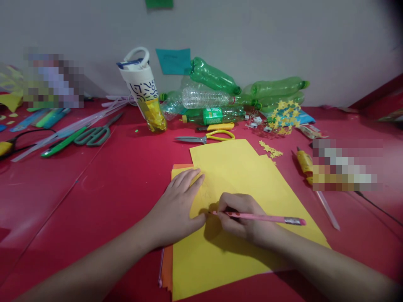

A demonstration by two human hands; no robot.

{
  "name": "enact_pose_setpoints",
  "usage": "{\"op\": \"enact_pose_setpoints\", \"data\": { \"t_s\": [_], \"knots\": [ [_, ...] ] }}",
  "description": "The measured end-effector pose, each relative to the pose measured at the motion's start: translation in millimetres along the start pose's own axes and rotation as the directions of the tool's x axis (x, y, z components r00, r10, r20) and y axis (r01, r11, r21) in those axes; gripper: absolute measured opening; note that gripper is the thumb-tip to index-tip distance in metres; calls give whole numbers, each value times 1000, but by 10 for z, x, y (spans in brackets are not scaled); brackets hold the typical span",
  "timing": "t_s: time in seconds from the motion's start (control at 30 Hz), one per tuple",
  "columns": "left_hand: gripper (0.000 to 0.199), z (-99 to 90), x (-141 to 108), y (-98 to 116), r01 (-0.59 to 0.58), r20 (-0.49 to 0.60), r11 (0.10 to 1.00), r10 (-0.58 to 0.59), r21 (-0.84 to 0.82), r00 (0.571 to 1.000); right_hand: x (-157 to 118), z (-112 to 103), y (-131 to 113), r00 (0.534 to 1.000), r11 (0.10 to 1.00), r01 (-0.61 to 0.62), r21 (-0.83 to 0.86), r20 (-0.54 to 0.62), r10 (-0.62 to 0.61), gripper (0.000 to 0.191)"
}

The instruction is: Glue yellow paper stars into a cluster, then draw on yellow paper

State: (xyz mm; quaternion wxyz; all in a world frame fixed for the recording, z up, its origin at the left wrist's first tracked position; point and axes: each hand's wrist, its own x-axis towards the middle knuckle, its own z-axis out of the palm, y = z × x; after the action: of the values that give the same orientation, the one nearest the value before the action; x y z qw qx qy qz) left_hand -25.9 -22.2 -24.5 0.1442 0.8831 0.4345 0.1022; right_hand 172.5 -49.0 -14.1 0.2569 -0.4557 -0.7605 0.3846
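Yellow paper (220, 264) lies on the red table in front of me, on top of orange sheets (168, 264) that stick out at its left side. Flat on the paper's left part rests my left hand (184, 205), fingers stretched out and holding nothing. My right hand (242, 218) grips a pink pencil (267, 217) with an eraser end, its tip touching the paper close to my left thumb. Faint pencil marks show on the paper between the hands; what they depict is too dim to make out.
Yellow-handled scissors (220, 135) and a yellow cutter (217, 126) lie beyond the paper. Behind them are a tumbler (141, 88) and several plastic bottles (214, 75). Grey-green scissors (97, 133) and a green cutter (64, 142) lie left; a glue gun (304, 163) and star cutouts (270, 149) lie right.
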Motion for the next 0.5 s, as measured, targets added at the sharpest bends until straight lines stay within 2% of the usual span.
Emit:
{"op": "enact_pose_setpoints", "data": {
  "t_s": [0.1, 0.27, 0.5],
  "knots": [
    [69, -2, 3, 0, 1, -1, 1000, -1, -8, 1000, -3, 5, 19, 1000, 1000, 12, 14, -2, -12, 13],
    [72, -11, 4, -8, 6, 32, 1000, -6, -19, 999, -2, -4, 89, 999, 991, -35, 131, 8, 34, 12],
    [72, -8, 2, -11, 3, 31, 1000, -3, -11, 1000, 9, 10, 93, 1000, 994, -29, 105, -4, 29, 12]
  ]
}}
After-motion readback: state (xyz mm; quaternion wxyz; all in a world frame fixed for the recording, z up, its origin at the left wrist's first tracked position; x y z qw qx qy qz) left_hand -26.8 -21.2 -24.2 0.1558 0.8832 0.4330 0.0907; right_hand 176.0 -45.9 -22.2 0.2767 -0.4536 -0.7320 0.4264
